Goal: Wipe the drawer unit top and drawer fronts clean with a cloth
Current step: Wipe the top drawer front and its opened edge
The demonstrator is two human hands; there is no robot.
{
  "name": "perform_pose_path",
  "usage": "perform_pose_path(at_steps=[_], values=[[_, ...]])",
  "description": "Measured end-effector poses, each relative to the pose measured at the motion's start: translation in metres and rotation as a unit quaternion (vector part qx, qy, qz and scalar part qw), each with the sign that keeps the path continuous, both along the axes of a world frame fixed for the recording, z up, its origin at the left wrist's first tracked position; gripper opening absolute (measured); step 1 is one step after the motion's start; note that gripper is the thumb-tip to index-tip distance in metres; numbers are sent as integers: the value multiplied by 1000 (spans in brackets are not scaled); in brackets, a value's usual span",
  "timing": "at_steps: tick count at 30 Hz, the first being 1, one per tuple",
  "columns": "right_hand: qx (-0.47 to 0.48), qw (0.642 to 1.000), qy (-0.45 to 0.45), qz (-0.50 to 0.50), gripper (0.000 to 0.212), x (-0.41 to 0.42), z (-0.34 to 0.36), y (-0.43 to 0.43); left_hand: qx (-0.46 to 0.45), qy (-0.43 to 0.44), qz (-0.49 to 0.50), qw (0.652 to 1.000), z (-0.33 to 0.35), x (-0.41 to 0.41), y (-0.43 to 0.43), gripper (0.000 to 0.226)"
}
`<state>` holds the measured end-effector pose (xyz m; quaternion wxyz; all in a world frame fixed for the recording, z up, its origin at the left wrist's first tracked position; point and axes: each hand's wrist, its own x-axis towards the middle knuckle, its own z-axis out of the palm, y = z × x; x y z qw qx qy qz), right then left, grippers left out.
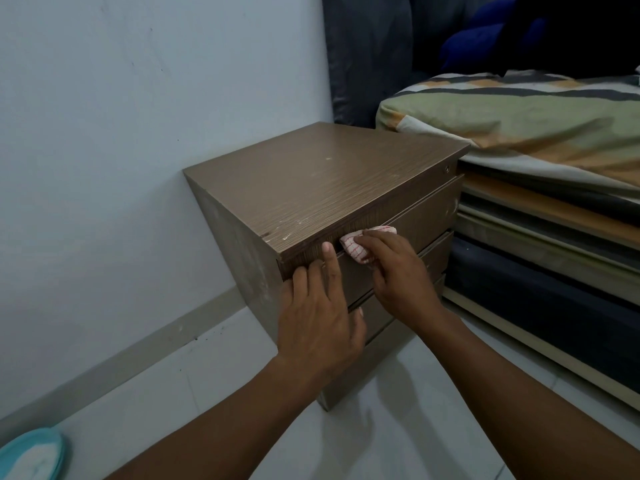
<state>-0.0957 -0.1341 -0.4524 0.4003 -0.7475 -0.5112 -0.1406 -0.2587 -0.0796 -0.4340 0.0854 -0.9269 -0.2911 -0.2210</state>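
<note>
Pressing bunched cloth [360, 242] with right hand [398, 271] clamped on it against drawer unit [311, 181] top drawer front, left hand [317, 320] spread open beside, bracing unit's front edge.

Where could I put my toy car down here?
The whole drawer unit top is bare, from the wall side across to the bed side. The white floor in front is open too. It is crowded at the top drawer front, where the left hand braces and the right hand presses the cloth.
</note>
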Motion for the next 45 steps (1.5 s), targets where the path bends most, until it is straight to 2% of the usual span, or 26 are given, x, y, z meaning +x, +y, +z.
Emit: perform_pose_path(at_steps=[12,20,30,34,38,45], values=[[0,1000,-10,2,50,5,0,-1,-12,-24,29,999,9,8,7,102],[13,999,-29,-17,39,12,2,-27,-42,-31,40,998,10,20,-11,96],[-6,1000,-18,-10,37,5,9,-68,-49,-20,-26,998,13,14,-31,83],[-37,999,-23,9,39,-4,15,-81,-86,-40,-94,991,18,4,-32,67],[-86,991,-66,82,41,-23,17,-83,-119,-78,-148,979,23,-17,-32,53],[-166,979,-66,95,51,0,17,-92,-157,-84,-136,974,34,-38,-37,53]])
